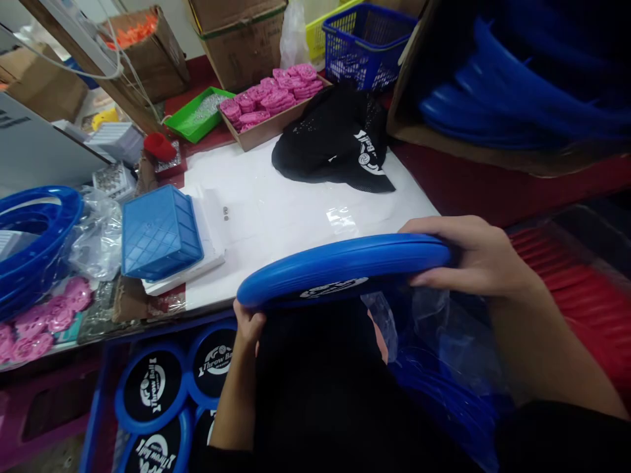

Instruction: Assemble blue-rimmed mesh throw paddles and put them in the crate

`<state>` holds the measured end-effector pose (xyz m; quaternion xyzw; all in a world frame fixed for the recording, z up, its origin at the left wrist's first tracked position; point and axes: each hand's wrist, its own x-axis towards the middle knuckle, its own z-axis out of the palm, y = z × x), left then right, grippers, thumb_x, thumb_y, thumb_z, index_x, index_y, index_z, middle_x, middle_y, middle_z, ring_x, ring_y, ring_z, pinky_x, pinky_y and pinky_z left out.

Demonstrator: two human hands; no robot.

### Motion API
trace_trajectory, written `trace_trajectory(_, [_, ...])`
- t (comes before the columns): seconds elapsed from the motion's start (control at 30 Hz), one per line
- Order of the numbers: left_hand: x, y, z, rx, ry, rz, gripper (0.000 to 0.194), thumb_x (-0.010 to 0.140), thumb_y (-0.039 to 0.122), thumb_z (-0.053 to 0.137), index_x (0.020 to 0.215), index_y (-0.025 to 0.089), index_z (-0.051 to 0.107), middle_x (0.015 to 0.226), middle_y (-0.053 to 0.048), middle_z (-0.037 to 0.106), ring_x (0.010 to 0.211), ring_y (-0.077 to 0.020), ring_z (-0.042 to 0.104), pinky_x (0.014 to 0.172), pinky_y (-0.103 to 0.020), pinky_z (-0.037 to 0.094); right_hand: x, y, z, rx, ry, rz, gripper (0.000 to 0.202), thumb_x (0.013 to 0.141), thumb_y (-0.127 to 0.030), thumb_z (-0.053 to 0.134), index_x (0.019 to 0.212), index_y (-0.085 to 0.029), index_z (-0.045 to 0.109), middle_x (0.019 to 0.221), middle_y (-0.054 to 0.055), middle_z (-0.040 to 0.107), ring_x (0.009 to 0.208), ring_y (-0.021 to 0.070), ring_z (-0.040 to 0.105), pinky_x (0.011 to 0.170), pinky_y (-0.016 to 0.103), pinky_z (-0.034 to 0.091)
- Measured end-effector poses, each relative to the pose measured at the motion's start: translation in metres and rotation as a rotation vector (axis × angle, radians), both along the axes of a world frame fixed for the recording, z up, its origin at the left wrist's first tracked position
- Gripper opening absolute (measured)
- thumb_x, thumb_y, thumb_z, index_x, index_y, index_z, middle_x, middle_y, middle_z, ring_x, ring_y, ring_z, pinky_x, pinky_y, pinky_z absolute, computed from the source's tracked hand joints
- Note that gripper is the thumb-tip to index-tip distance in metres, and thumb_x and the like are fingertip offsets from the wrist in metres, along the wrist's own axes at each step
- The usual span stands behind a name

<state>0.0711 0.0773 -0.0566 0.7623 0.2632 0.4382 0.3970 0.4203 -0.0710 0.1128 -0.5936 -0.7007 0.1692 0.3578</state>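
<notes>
Between my two hands is a blue-rimmed throw-ball disc point(345, 259), tilted nearly edge-on, with a black face and white print partly visible. My left hand point(248, 326) grips its rim at the lower left. On the opposite side my right hand point(468, 256) pinches the rim, thumb below and fingers above. Black mesh fabric pieces point(330, 135) with the same white print lie piled on the white work surface point(266, 203) beyond the disc. Several similar printed discs point(152, 387) are stacked in a blue crate below the table edge, at my left.
An upturned blue bin point(160, 233) sits on the left. Behind are a green tray point(197, 115) of small parts, a box of pink pieces point(276, 98) and a blue basket point(367, 46). Blue rings point(522, 98) fill a carton at upper right; red rings point(576, 282) lie at right.
</notes>
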Motion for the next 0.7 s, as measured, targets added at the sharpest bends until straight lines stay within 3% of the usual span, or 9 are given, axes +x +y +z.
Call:
trace_trajectory(0.07, [0.001, 0.004, 0.026, 0.020, -0.026, -0.110, 0.074, 0.084, 0.081, 0.064, 0.125, 0.020, 0.067, 0.101, -0.012, 0.076, 0.094, -0.0299, 0.076, 0.077, -0.040, 0.063, -0.008, -0.004, 0.005, 0.008, -0.048, 0.021, 0.041, 0.089, -0.060, 0.075, 0.107, -0.023, 0.073, 0.087, 0.005, 0.076, 0.073, 0.0233, 0.072, 0.070, 0.035, 0.059])
trace_trajectory(0.13, [0.005, 0.002, 0.063, 0.058, 0.006, -0.237, 0.077, 0.081, 0.075, 0.074, 0.134, 0.020, 0.064, 0.111, -0.014, 0.076, 0.100, -0.0308, 0.076, 0.084, -0.041, 0.063, -0.025, -0.009, 0.010, -0.013, -0.141, 0.099, 0.035, 0.094, -0.053, 0.072, 0.110, -0.023, 0.072, 0.090, 0.005, 0.076, 0.075, 0.0224, 0.072, 0.071, 0.033, 0.056])
trace_trajectory(0.2, [0.014, -0.007, 0.102, 0.229, 0.156, -0.339, 0.072, 0.081, 0.065, 0.080, 0.136, 0.020, 0.064, 0.113, -0.014, 0.077, 0.103, -0.0299, 0.076, 0.090, -0.042, 0.062, -0.044, -0.013, 0.014, -0.005, -0.235, 0.167, 0.032, 0.098, -0.049, 0.067, 0.113, -0.020, 0.071, 0.091, 0.006, 0.076, 0.076, 0.0223, 0.071, 0.070, 0.033, 0.054])
trace_trajectory(0.3, [0.031, -0.022, 0.137, 0.476, 0.289, -0.370, 0.065, 0.086, 0.057, 0.080, 0.135, 0.017, 0.064, 0.101, -0.009, 0.079, 0.083, -0.0211, 0.077, 0.075, -0.031, 0.063, -0.063, -0.016, 0.016, 0.025, -0.307, 0.193, 0.037, 0.101, -0.050, 0.063, 0.115, -0.016, 0.070, 0.092, 0.009, 0.074, 0.078, 0.0227, 0.070, 0.069, 0.033, 0.052])
trace_trajectory(0.37, [0.036, -0.027, 0.140, 0.560, 0.254, -0.324, 0.057, 0.088, 0.054, 0.080, 0.128, 0.015, 0.066, 0.095, -0.007, 0.080, 0.076, -0.0183, 0.076, 0.070, -0.028, 0.062, -0.066, -0.016, 0.017, -0.001, -0.292, 0.216, 0.042, 0.101, -0.053, 0.063, 0.120, -0.016, 0.069, 0.096, 0.009, 0.075, 0.082, 0.0222, 0.070, 0.071, 0.032, 0.052])
trace_trajectory(0.57, [0.025, -0.018, 0.113, 0.601, 0.109, -0.254, 0.051, 0.088, 0.054, 0.080, 0.118, 0.014, 0.071, 0.090, -0.007, 0.080, 0.072, -0.0192, 0.077, 0.068, -0.029, 0.064, -0.054, -0.012, 0.015, -0.124, -0.121, 0.336, 0.052, 0.098, -0.054, 0.068, 0.134, -0.016, 0.066, 0.099, 0.008, 0.076, 0.084, 0.0190, 0.071, 0.076, 0.030, 0.053])
trace_trajectory(0.7, [0.023, -0.010, 0.106, 0.601, 0.030, -0.263, 0.052, 0.088, 0.058, 0.078, 0.116, 0.014, 0.073, 0.082, -0.005, 0.079, 0.066, -0.0190, 0.076, 0.063, -0.027, 0.063, -0.056, -0.010, 0.014, -0.149, -0.050, 0.345, 0.056, 0.096, -0.057, 0.070, 0.136, -0.017, 0.066, 0.098, 0.007, 0.076, 0.083, 0.0186, 0.071, 0.077, 0.030, 0.054])
